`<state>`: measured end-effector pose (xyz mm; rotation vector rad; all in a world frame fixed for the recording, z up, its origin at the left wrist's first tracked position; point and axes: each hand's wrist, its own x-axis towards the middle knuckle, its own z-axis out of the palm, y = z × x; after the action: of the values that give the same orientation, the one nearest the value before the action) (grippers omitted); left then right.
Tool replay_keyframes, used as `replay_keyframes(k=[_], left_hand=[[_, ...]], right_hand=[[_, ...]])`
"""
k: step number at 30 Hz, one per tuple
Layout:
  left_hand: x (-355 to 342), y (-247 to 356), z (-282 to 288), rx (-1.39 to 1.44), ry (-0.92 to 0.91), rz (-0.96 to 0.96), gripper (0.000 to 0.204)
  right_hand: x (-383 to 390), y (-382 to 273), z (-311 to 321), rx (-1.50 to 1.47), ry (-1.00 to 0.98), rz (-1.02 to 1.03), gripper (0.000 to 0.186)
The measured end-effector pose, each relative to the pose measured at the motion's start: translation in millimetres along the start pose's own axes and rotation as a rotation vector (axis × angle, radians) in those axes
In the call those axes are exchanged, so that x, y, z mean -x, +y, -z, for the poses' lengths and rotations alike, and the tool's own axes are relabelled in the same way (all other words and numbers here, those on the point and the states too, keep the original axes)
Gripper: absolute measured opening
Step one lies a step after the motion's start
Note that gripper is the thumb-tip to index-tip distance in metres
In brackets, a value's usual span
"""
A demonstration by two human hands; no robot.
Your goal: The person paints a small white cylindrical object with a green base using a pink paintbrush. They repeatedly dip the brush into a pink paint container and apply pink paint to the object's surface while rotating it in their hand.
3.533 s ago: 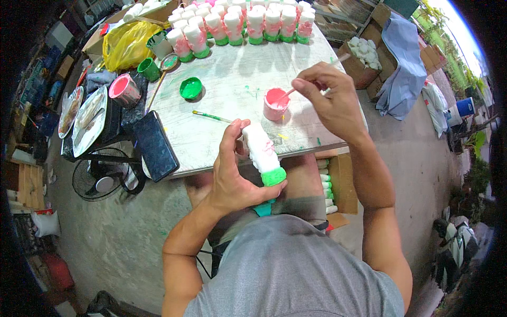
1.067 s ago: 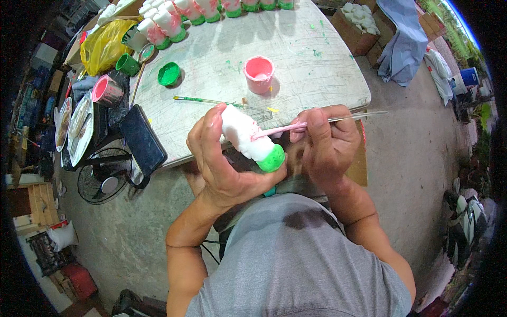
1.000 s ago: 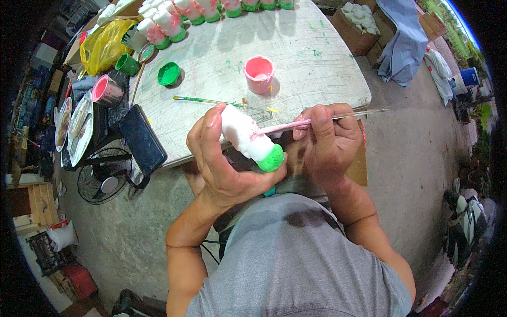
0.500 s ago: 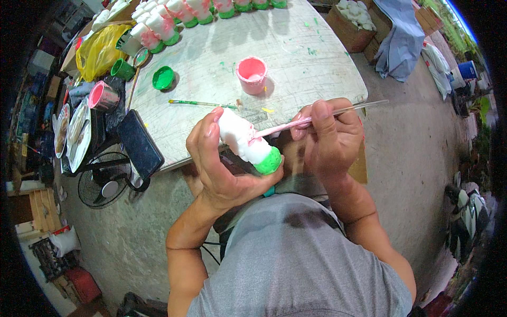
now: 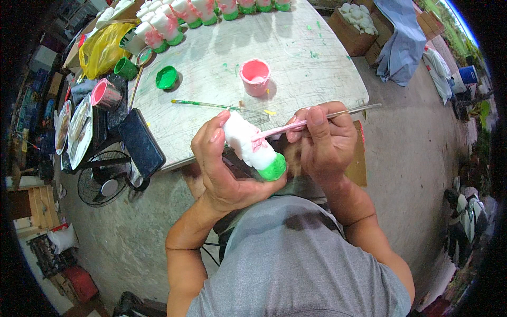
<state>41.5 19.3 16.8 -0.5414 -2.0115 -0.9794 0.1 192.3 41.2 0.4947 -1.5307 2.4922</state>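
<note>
My left hand (image 5: 222, 161) grips a white figurine (image 5: 243, 138) by its two ends, thumb at the green base and fingers at the top. The figurine leans, its green end toward my lap, with pink paint on the side facing my right hand. In my right hand (image 5: 326, 140), a thin paintbrush (image 5: 285, 128) is pinched between thumb and fingers. Its pink-coated tip touches the pink patch on the figurine. Beyond my hands, a cup of pink paint (image 5: 255, 78) stands on the white table (image 5: 296, 58).
A green paint lid (image 5: 167, 77) and another brush (image 5: 211, 104) lie on the table. Several painted figurines (image 5: 203, 11) stand in rows at the far edge. At left are a pink can (image 5: 105, 95), a dark phone (image 5: 141, 142), a yellow bag (image 5: 104, 46) and a fan (image 5: 104, 179).
The figurine and my left hand have shifted slightly right and toward me. The brush tip remains on the figurine's pink patch, its handle tilted a little differently.
</note>
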Motion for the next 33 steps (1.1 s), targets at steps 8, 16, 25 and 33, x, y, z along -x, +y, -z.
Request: replay_keyframes(k=[8, 16, 25, 33], left_hand=[[0, 1, -1, -0.001, 0.007, 0.016, 0.126], [-1, 0, -1, 0.000, 0.004, 0.003, 0.126], [-3, 2, 0, -0.035, -0.018, 0.011, 0.127], [-4, 3, 0, -0.073, -0.019, -0.006, 0.126]], right_hand=[[1, -6, -1, 0.023, 0.008, 0.010, 0.012], [-1, -6, -1, -0.008, 0.036, 0.045, 0.012], [-2, -4, 2, 0.088, 0.023, 0.097, 0.011], [1, -6, 2, 0.169, 0.036, 0.146, 0.009]])
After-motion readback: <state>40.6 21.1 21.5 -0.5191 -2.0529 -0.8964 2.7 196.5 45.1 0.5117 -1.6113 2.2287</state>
